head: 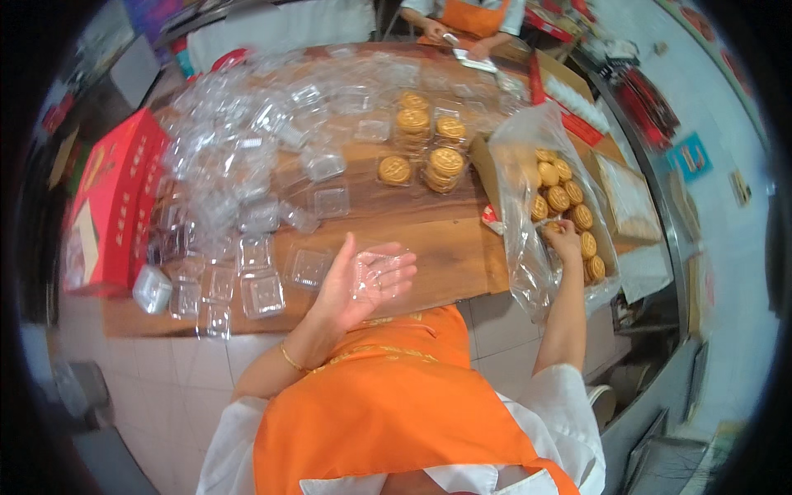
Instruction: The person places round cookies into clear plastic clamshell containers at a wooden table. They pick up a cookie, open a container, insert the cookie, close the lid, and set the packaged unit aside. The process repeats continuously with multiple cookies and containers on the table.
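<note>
My left hand (370, 281) is palm up with fingers spread, and a small clear plastic tray (373, 272) rests on it. At the right, my right hand (564, 240) reaches into a plastic-lined cardboard box (609, 250) of round golden mooncakes (558, 198). Its fingertips are closed on one mooncake (550, 228), partly hidden by the fingers. Beyond my hands stand stacks of mooncakes in clear trays (445, 164), with a single trayed mooncake (394, 170) beside them. An empty clear tray (309, 267) lies left of my left hand.
A large heap of clear plastic trays (247, 136) covers the left of the wooden table (433, 247). A red carton (117, 204) stands at the left edge. Across the table, a co-worker's hands (479, 49) handle a white item. A box with white packets (572, 99) sits far right.
</note>
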